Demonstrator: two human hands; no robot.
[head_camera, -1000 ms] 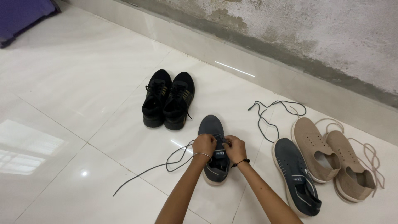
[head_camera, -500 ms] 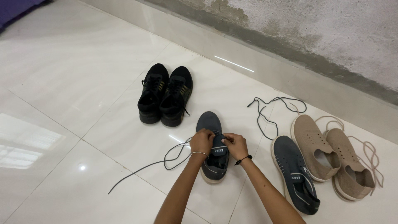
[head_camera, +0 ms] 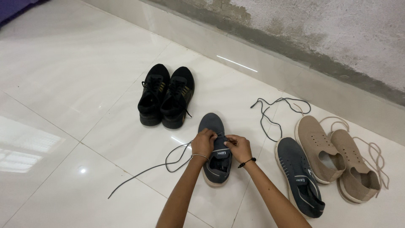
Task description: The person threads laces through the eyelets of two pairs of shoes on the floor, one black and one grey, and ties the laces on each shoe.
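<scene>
Both hands sit on the dark grey shoe (head_camera: 215, 145) on the white tile floor (head_camera: 63, 84). The left hand (head_camera: 203, 142) and right hand (head_camera: 239, 147) pinch at its lace area; which part each grips seems hidden by the fingers. A small label patch shows on the tongue. The dark lace (head_camera: 147, 171) trails left. Since 1 second ago, little has changed. Beyond stand 2 black shoes (head_camera: 166, 96), another grey shoe (head_camera: 300, 177), 2 beige shoes (head_camera: 337, 156) and a loose lace (head_camera: 274, 112).
</scene>
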